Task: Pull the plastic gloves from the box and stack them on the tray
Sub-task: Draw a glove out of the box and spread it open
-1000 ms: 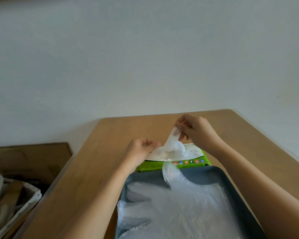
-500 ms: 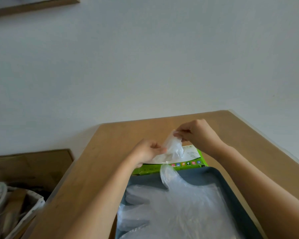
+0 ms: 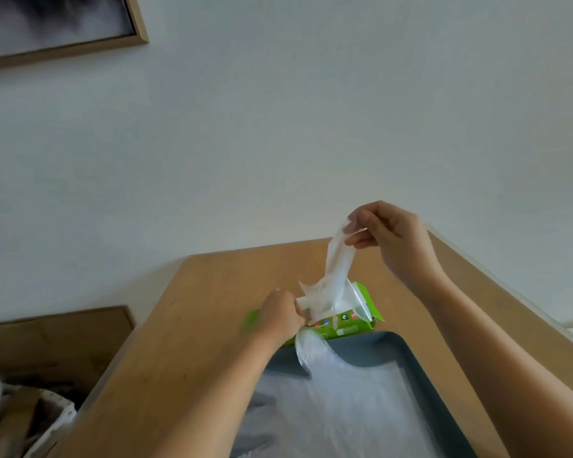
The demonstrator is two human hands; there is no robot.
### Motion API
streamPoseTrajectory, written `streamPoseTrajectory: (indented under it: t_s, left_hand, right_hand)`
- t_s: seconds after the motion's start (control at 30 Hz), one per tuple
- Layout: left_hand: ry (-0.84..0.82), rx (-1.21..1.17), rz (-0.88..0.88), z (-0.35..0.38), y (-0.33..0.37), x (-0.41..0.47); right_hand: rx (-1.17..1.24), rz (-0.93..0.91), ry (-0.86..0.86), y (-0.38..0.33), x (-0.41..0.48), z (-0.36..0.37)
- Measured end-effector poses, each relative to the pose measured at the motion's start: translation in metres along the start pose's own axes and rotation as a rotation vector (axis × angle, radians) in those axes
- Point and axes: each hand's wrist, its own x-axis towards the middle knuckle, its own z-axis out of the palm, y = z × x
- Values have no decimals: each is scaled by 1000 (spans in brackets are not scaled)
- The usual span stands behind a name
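Note:
A green glove box [image 3: 361, 320] lies on the wooden table just beyond the grey-blue tray [image 3: 407, 353]. My right hand [image 3: 389, 238] is raised above the box, pinching the top of a clear plastic glove [image 3: 338, 262] that stretches down into the box's opening. My left hand [image 3: 280, 317] presses on the box's left end, fingers closed on its white top edge. Several clear gloves [image 3: 348, 401] lie flat in the tray, one fingertip curling up over the far rim.
The wooden table [image 3: 205, 325] ends at a white wall. A low wooden surface [image 3: 57, 338] and a basket with clutter [image 3: 20, 421] sit at the lower left. A framed picture [image 3: 57, 24] hangs at the upper left.
My right hand has lifted up and to the right, drawing the glove out of the box into a long strip. My left hand stays on the box. The view has tilted upward.

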Motion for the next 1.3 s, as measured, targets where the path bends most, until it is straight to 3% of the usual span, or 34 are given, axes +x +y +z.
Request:
streamPoseTrajectory:
  t_s: [0.23, 0.37, 0.47, 0.57, 0.67, 0.73, 0.87, 1.07, 1.2, 1.3]
  left_hand:
    - [80, 175, -100, 17, 7, 8]
    - [-3, 120, -133, 6, 8, 14]
    - [-37, -33, -142, -21, 13, 8]
    - [111, -346, -23, -56, 26, -14]
    - [-66, -665, 286, -85, 54, -60]
    - [-194, -772, 399, -90, 73, -88]
    - [-231, -866, 411, -75, 98, -122]
    - [-21, -1102, 85, -49, 99, -134]
    - [-18, -1300, 116, -66, 82, -136]
    - [59, -1285, 114, -76, 71, -137]
  right_hand:
    - [159, -137, 235, -29, -5, -14]
    - [88, -212, 194, -65, -2, -27]
    - [-148, -235, 93, -84, -2, -29]
    - [-377, -212, 5, -97, -5, -28]
    - [-535, -196, -72, -108, -12, -23]
    - [-681, -207, -111, -114, -15, -17]
    - [-869, -186, -157, -118, -22, -2]
    - [-964, -129, -95, -128, -27, -1]
    - [-851, 53, -131, -128, -27, -18]
    - [-736, 179, -232, -119, -29, -24]
